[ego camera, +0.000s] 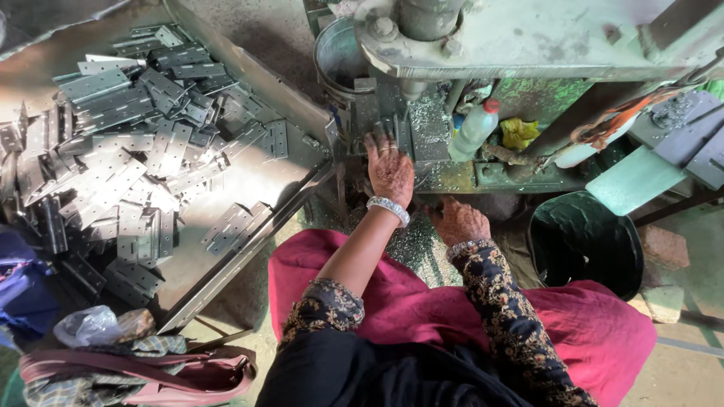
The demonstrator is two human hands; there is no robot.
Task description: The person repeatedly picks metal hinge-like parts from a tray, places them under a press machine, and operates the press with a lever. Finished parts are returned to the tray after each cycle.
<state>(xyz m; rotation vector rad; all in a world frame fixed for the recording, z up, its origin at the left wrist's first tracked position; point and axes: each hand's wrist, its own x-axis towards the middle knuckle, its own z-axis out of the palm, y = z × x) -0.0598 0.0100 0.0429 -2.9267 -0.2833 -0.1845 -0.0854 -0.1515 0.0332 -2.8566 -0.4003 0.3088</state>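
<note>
Grimy workshop ground spreads beneath us, with a worn green metal press machine (528, 45) ahead and a slanted steel tray (249, 181) to our left heaped with flat grey perforated metal hinges (121, 158). Our left hand (390, 169) reaches forward to the press bed, fingers spread apart and laid flat; we cannot tell whether a hinge lies under them, as the hand hides that spot. Our right hand (458, 221) sits lower and nearer, knuckles up, fingers curled downward toward a spill of silvery metal shavings (415, 249); what they close on, if anything, is hidden. We judge the hinges stiff, thin, fairly light singly, with sharp edges and slick faces, best pinched by the long edges or a leaf. Both wrists wear beaded white bangles, forearms angling inward over a crimson cloth on our lap (422, 301). A white plastic bottle with a red cap (473, 130) stands by the press, and a dark round bucket (584, 241) sits to the right
</note>
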